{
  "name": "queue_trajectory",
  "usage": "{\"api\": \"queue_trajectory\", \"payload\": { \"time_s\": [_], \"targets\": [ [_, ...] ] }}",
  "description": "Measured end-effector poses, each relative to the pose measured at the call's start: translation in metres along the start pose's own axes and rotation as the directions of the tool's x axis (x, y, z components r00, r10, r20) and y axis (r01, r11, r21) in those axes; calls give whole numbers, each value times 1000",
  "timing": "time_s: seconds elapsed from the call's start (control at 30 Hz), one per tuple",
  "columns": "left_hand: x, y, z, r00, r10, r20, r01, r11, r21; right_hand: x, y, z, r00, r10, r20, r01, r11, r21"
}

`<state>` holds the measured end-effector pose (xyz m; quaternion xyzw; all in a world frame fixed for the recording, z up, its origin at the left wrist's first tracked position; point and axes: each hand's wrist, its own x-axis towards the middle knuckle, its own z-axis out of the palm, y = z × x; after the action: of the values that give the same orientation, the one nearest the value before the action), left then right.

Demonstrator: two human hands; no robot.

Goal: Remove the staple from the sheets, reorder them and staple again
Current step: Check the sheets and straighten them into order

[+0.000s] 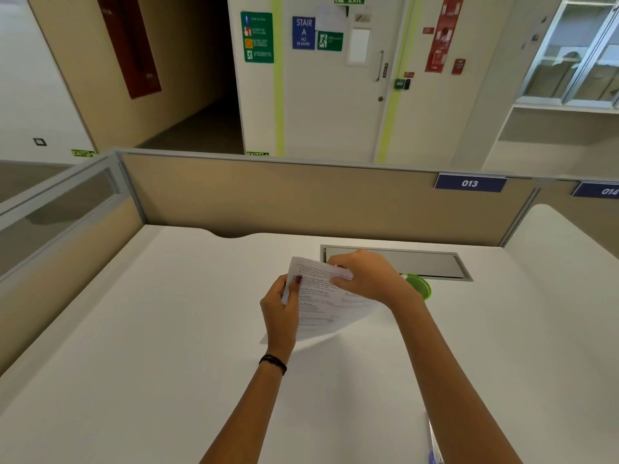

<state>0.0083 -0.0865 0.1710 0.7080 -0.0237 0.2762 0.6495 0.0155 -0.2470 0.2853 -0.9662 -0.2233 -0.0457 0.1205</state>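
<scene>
Forearms first, both reaching out over the white desk point(167, 329), a dark band point(273, 363) on the left wrist. Something thin and bluish point(432, 440) pokes in at the bottom edge by the right arm, too cut off to name.

Now the sheets point(321, 306): we've got them up off the desk mid-table, tilted toward us so the print's readable; shadow underneath. Can't tell if the near edge touches down.

Our left hand point(279, 309) pinches the left edge, thumb on top w/ fingers underneath. That's the anchor, prob. so the stack doesn't twist.

Our right hand point(365, 276) sits on the far corner, fingers curled and nipping the paper there. Looks like the corner where a staple would be, so we judge we're on step one, picking it out by fingernail. Staple itself isn't visible, i.e. no saying if it's in or out.

Green round thing point(420, 286) just behind the right hand, half hidden, by the grey cable flap point(402, 262). No stapler we can make out.
</scene>
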Motion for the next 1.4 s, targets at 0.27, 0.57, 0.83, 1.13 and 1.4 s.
{"api": "queue_trajectory", "payload": {
  "time_s": [0.27, 0.57, 0.83, 1.13, 1.4],
  "targets": [
    [6, 0, -9, 976, -61, 211, 90, 987, -131, 0, 11, -7, 992, 75, 102, -83, 994, 73],
    [5, -53, -50, 902, -293, 317, 306, 952, 7, -14, 47, -10, 949, 295, -109, -239, 901, 363],
    [-37, -68, -23, 667, -669, 327, 702, 418, -576, -22, 52, 80, 609, 790, -66, -79, 144, 986],
    [-24, -45, 2, 747, -650, 144, 649, 665, -370, -51, 33, 161, 602, 783, 158, -41, -167, 985],
    [6, -42, -43, 763, -432, 482, 489, 872, 8, -66, 87, 140, 674, 736, -61, -107, 179, 978]
  ]
}}
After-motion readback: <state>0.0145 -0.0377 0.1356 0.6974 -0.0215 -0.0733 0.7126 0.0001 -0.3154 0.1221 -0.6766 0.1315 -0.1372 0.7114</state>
